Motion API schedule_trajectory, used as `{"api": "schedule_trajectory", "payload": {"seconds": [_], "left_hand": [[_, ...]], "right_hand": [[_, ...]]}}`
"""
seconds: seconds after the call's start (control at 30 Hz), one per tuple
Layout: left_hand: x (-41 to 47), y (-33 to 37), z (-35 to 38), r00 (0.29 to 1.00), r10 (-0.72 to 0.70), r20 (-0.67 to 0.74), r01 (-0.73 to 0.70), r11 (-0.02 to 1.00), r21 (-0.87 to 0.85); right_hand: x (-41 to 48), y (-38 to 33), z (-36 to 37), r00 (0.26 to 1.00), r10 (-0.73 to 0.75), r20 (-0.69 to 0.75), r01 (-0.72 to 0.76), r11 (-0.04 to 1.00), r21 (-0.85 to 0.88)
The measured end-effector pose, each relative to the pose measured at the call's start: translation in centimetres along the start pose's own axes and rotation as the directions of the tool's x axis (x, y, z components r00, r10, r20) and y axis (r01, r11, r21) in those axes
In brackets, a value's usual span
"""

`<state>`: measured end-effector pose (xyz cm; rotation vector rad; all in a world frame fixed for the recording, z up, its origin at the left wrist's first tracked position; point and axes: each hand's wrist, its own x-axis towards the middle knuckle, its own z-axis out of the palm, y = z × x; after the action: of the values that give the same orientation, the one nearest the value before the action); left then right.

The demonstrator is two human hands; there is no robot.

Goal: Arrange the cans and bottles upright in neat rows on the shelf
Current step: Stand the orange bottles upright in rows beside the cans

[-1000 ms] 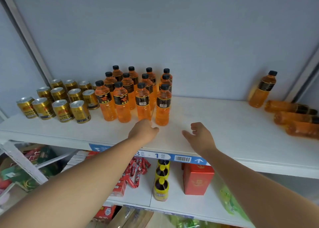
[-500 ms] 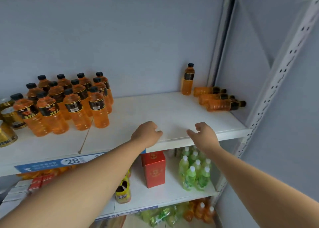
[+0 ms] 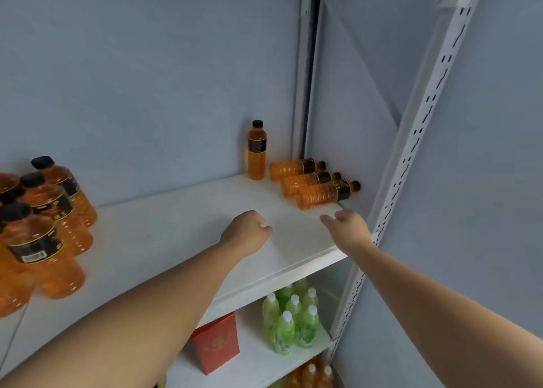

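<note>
At the left end of the white shelf (image 3: 164,234), a cluster of orange drink bottles (image 3: 44,231) is standing upright, and my left hand (image 3: 246,234) is hovering over the middle, fingers curled into a fist around nothing. Further right, a lone orange bottle (image 3: 256,152) is standing at the back beside three orange bottles (image 3: 311,181) lying on their sides in the corner, while my right hand (image 3: 349,229) is reaching just before them, fingers relaxed, empty.

- You have one standing orange bottle (image 3: 256,152) alone at the back right.
- Three lying orange bottles (image 3: 308,181) are beside it.
- At least four left-hand orange bottles (image 3: 44,258) stand upright; the frame edge cuts that group off.
- The lower shelf (image 3: 255,358) holds one red box (image 3: 219,343) and at least five green bottles (image 3: 283,333).
</note>
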<state>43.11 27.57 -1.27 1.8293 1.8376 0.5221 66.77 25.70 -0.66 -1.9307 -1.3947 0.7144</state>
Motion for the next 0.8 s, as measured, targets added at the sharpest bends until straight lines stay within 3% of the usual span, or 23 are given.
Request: {"api": "schedule_trajectory", "payload": {"seconds": [0.2, 0.4, 0.6, 0.8], "left_hand": [[7.7, 0.9, -1.0, 0.997, 0.078, 0.030, -0.079, 0.996, 0.036], [13.4, 3.0, -0.4, 0.947, 0.322, 0.011, -0.322, 0.943, 0.079], [17.7, 5.0, 0.8, 0.900, 0.396, 0.185, -0.421, 0.899, 0.122], [20.6, 6.8, 0.4, 0.795, 0.473, 0.380, -0.556, 0.818, 0.147]], "right_hand": [[6.1, -1.8, 0.9, 0.970, 0.242, 0.001, -0.237, 0.946, 0.222], [9.7, -2.1, 1.6, 0.930, 0.368, -0.023, -0.331, 0.860, 0.390], [12.7, -2.6, 1.4, 0.901, 0.431, -0.052, -0.377, 0.836, 0.398], [14.8, -2.3, 1.5, 0.836, 0.547, -0.049, -0.482, 0.774, 0.410]]}}
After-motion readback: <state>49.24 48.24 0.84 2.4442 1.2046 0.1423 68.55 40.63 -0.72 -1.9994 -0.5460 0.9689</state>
